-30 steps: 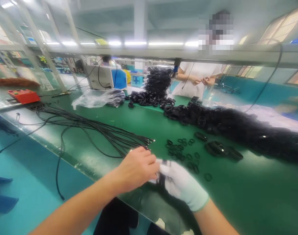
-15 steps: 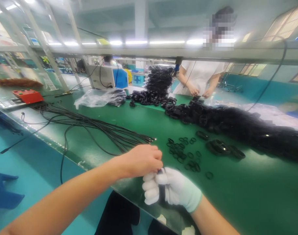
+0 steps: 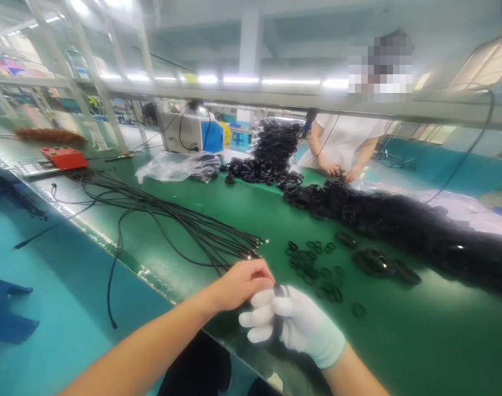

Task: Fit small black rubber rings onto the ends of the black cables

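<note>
My right hand, in a white glove, is wrapped around a dark bundle that looks like a black cable coil, held upright above the bench's front edge. My bare left hand is closed in a pinch at the upper end of this coil; what lies between its fingertips is hidden. Just beyond my hands, many small black rubber bands lie scattered on the green bench. To the left, long loose black cables stretch across the bench, their tips close to my left hand.
A long heap of black coiled cables runs along the right. A stack of them stands behind. A co-worker handles coils opposite. A clear plastic bag, a red control box and an overhead rail are also around.
The left wrist has turned, and its thumb now shows beside the coil. The fingers of my right glove have spread slightly around the coil. The whole view has shifted a little.
</note>
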Demonstrator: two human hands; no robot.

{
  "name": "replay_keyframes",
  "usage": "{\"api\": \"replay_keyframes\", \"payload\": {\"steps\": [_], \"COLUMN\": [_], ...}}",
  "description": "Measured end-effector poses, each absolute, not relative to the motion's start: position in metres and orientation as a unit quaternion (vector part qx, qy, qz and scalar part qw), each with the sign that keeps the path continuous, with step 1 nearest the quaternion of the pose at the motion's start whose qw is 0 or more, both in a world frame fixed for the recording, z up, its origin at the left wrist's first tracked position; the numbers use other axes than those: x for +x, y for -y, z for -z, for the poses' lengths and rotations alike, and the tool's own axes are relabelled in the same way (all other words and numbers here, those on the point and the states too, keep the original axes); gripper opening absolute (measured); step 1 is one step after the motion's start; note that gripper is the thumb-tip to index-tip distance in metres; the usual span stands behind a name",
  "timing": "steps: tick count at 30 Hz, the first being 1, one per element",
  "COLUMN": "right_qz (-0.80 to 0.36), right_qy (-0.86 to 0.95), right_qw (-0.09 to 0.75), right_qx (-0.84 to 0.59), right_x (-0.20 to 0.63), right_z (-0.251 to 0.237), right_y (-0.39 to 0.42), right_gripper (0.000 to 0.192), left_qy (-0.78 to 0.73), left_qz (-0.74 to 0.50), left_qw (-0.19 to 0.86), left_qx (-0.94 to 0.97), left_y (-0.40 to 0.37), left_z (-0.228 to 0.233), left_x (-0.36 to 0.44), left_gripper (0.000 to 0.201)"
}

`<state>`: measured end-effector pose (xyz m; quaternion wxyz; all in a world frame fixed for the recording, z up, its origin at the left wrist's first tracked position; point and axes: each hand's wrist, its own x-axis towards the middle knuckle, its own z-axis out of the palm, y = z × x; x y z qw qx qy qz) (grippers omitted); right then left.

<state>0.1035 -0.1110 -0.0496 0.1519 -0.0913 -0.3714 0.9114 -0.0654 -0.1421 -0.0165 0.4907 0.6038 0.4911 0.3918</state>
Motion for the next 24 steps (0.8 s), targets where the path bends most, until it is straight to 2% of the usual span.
{"api": "replay_keyframes", "payload": {"steps": [8,16,24], "right_qz": [-0.857,-0.822,-0.804], "right_qy": [0.489,0.561,0.581], "right_qw": [0.133,0.045,0.027], "right_qx": [-0.090,-0.094,-0.121], "right_x": [0.105,0.105,0.111], "right_z": [0.031,0.002,-0.006], "right_y": [0.111,0.120,0.131], "right_gripper": [0.028,0.023,0.026], "left_qy": [-0.430,-0.473,-0.429], "left_qz": [-0.452,-0.528,-0.528], "left_qw": [0.576,0.365,0.215], "left_qx": [0.528,0.603,0.701], "left_y": [0.160,0.182,0.185], "left_z": [0.031,0.032,0.035], "left_x": [-0.059,-0.048,-0.045], "left_gripper": [0.019,0.007,0.020]}}
